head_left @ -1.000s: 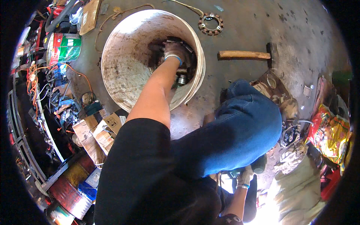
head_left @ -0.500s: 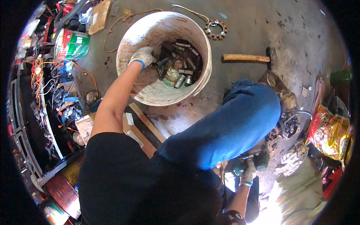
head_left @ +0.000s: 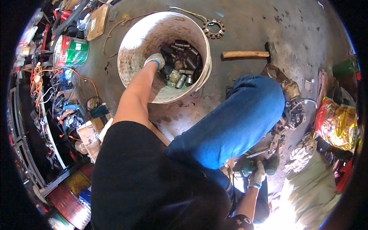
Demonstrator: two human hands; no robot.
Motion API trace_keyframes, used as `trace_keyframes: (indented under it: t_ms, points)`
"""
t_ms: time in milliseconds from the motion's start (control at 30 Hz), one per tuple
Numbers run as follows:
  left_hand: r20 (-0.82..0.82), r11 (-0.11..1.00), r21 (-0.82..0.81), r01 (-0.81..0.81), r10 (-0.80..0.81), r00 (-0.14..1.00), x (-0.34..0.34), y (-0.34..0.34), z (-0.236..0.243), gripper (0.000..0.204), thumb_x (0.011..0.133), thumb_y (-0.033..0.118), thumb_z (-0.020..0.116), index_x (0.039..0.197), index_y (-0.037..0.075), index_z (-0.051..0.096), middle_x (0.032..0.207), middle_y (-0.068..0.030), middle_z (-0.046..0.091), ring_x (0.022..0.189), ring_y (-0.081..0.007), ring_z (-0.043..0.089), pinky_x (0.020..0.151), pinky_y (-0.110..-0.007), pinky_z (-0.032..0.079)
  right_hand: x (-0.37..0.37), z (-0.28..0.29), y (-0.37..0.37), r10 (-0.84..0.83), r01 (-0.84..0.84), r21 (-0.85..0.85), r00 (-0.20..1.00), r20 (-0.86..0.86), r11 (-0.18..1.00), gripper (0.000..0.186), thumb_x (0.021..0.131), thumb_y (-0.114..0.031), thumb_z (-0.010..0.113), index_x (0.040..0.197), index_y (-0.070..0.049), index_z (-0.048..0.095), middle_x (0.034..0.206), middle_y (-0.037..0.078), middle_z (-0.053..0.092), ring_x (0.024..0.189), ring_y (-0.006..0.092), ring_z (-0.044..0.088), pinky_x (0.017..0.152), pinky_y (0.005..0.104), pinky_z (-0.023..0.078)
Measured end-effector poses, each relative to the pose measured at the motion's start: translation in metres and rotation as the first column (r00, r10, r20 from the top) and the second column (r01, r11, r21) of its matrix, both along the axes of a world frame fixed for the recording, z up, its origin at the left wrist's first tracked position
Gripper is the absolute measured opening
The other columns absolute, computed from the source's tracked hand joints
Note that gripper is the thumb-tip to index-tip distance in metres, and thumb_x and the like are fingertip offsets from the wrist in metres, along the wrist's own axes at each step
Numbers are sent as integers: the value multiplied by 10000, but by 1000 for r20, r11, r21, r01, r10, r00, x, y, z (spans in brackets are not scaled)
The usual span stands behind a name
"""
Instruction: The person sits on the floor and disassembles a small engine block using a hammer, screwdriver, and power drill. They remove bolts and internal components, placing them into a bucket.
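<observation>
My left hand [head_left: 155, 60], in a white knit glove with a blue cuff, reaches down inside a large white bucket [head_left: 134, 34]. Its fingers point at the dark heap in the bottom and are hidden behind the hand. Metal sockets [head_left: 181, 81], some shiny and some blackened, lie there in a loose pile. At the lower right, beside my bent knee, my right hand [head_left: 257, 175], gloved the same way, is closed around a dark green power tool [head_left: 248, 167]. Part of that tool is hidden by the hand and leg.
A wooden-handled hammer [head_left: 245, 55] lies right of the bucket, below a ring-shaped metal part [head_left: 214, 29]. A rope [head_left: 111, 34] curves along the floor behind the bucket. Greasy machine parts [head_left: 294, 111] lie beyond my knee. A green-and-red tin [head_left: 73, 51] and cluttered shelving line the left.
My left hand has moved right and deeper into the bucket, from near its left wall to the edge of the socket pile. My right hand keeps its grip on the power tool.
</observation>
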State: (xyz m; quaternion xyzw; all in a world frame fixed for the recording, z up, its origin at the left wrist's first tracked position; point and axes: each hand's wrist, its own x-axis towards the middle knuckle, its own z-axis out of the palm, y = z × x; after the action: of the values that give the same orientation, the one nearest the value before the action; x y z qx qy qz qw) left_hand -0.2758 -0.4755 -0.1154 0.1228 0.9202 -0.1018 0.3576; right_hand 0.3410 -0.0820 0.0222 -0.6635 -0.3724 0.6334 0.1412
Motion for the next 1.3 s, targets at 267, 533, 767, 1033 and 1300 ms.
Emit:
trace_keyframes:
  t_ms: [267, 533, 767, 1033, 1300]
  points:
    - [121, 996, 12, -92, 90, 989, 21, -17, -77, 373, 861, 195, 538, 1116, -1, 727, 1251, -231, 656, 1207, -383, 618, 998, -436, 498, -17, 19, -2, -65, 70, -77, 996, 63, 995, 217, 872, -90, 697, 1061, 17, 689, 991, 86, 684, 890, 208, 649, 833, 354, 534]
    - [212, 950, 134, -281, 250, 945, 0, -41, -47, 390, 900, 284, 590, 1154, 15, 715, 1228, -234, 673, 1151, -376, 647, 941, -448, 514, -40, 28, -2, 4, 13, -115, 989, 146, 993, 261, 859, -125, 717, 1066, 34, 698, 1001, 80, 694, 905, 211, 658, 851, 348, 531]
    - [136, 863, 77, -500, 488, 862, 29, 35, -71, 419, 891, 315, 573, 1181, 47, 714, 1305, -207, 638, 1222, -363, 610, 1028, -434, 485, -39, 16, 3, 71, -42, -106, 955, 287, 994, 292, 846, -138, 734, 1076, 40, 706, 1027, 90, 700, 939, 216, 667, 852, 358, 542]
    - [135, 950, 42, -309, 301, 944, 41, 60, -32, 453, 800, 327, 658, 1160, 59, 723, 1281, -202, 652, 1224, -373, 605, 1036, -454, 489, -51, 23, -5, 94, -93, -14, 977, 189, 996, 298, 851, -141, 731, 1088, 39, 706, 1043, 94, 697, 949, 217, 664, 860, 362, 542]
    - [-151, 799, 530, 283, -240, 959, 42, 70, 122, 400, 853, 158, 722, 1226, 45, 630, 1194, -189, 667, 1138, -378, 620, 989, -429, 501, -40, 30, -23, 102, -110, 126, 992, 70, 986, 305, 856, -143, 729, 1100, 39, 707, 1059, 98, 694, 960, 218, 661, 868, 366, 543]
